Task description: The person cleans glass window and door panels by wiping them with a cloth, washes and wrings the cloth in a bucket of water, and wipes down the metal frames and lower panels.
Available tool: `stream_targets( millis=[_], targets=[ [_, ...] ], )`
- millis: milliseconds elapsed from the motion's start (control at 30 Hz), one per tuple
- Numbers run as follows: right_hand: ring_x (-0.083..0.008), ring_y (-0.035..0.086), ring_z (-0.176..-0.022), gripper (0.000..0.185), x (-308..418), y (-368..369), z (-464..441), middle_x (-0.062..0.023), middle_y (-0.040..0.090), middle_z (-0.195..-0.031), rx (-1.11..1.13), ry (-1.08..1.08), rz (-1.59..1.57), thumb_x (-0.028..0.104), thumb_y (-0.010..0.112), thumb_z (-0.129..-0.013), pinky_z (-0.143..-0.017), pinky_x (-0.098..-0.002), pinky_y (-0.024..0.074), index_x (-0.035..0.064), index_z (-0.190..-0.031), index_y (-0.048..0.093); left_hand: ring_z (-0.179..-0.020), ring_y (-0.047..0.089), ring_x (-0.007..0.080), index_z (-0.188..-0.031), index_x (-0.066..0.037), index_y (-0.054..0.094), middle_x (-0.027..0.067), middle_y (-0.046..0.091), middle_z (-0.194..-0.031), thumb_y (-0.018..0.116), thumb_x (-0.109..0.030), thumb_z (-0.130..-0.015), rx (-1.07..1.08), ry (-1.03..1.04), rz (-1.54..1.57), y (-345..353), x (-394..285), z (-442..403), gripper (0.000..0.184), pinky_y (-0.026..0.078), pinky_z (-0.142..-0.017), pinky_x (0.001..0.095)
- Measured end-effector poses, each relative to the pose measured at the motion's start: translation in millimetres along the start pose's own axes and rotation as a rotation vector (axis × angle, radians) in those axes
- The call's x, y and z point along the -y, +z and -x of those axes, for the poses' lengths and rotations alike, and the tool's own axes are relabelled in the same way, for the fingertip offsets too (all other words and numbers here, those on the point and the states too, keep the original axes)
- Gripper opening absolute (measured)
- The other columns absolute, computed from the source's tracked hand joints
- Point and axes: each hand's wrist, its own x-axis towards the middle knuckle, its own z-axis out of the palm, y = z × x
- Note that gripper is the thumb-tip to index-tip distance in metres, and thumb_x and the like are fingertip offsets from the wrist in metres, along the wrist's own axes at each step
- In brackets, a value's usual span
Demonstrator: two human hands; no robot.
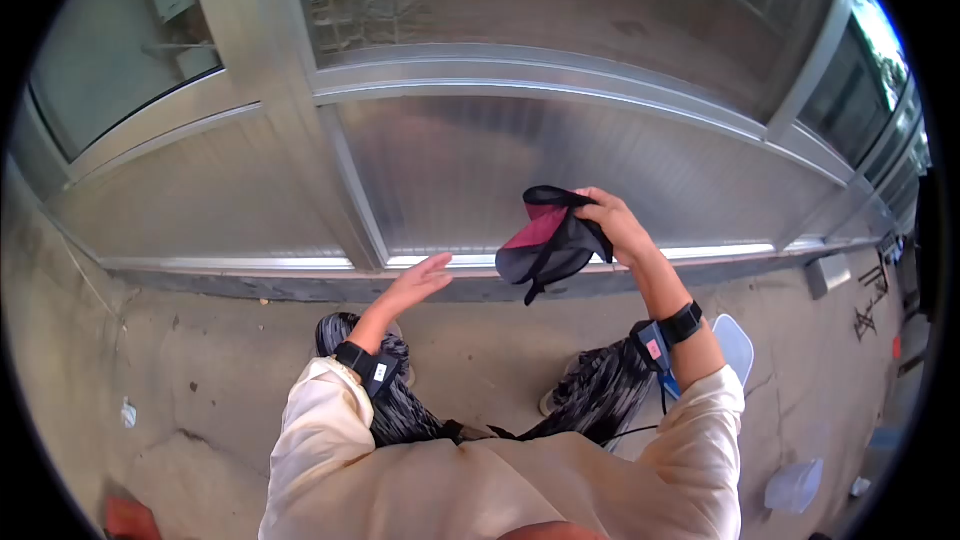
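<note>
My right hand (617, 228) grips a soft fabric piece (572, 246) by its upper right edge, fingers closed on it. The piece is dark grey and deep pink with black edging, and it hangs folded in front of the metal-framed panel. Its folds hide its full shape, so I cannot tell exactly what kind of item it is. My left hand (415, 285) is held out to the left of the fabric, apart from it. Its fingers are stretched out and nothing is in them.
A metal-framed wall with glass above and ribbed panels (560, 155) below stands close in front. Beside my right leg is a blue and white flat-topped object (735, 345). A translucent plastic container (794, 486) and a grey box (828, 275) are on the concrete floor (490, 345).
</note>
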Motion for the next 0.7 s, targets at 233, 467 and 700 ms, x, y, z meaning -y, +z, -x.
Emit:
stream_targets(
  millis=[233, 467, 700],
  targets=[
    [-0.0155, 0.059, -0.089, 0.029, -26.5, 121.6, -3.2, -0.0077, 0.058, -0.099, 0.121, 0.054, -0.248, 0.001, 0.047, -0.086, -0.078, -0.0266, 0.0494, 0.0007, -0.115, 0.047, -0.117, 0.047, 0.0142, -0.134, -0.006, 0.039, 0.0065, 0.049, -0.129, 0.046, -0.038, -0.095, -0.025, -0.014, 0.759, 30.6, -57.0, 26.4, 0.052, 0.038, -0.099, 0.0307],
    [-0.0234, 0.049, -0.116, 0.052, -85.6, 82.6, -22.6, -0.0175, 0.05, -0.126, -0.164, -0.265, 0.312, 0.02, 0.057, -0.089, -0.093, -0.0329, 0.0414, 0.002, -0.133, 0.036, -0.111, 0.052, 0.0151, -0.133, -0.003, 0.039, 0.0076, 0.052, -0.123, 0.054, -0.029, -0.092, -0.214, 0.004, 0.836, 46.2, -64.9, 17.5, 0.051, 0.043, -0.094, 0.0293],
    [-0.0208, 0.052, -0.111, 0.059, -102.9, 88.4, 15.1, -0.0138, 0.053, -0.121, 0.041, -0.06, 0.069, 0.022, 0.066, -0.083, -0.091, -0.0325, 0.0434, 0.0039, -0.133, 0.039, -0.111, 0.05, 0.0222, -0.136, 0.001, 0.034, 0.0151, 0.046, -0.129, 0.035, -0.07, -0.085, -0.105, -0.27, 0.428, 81.4, -87.5, 12.6, 0.087, 0.04, -0.093, 0.0378]
  ],
)
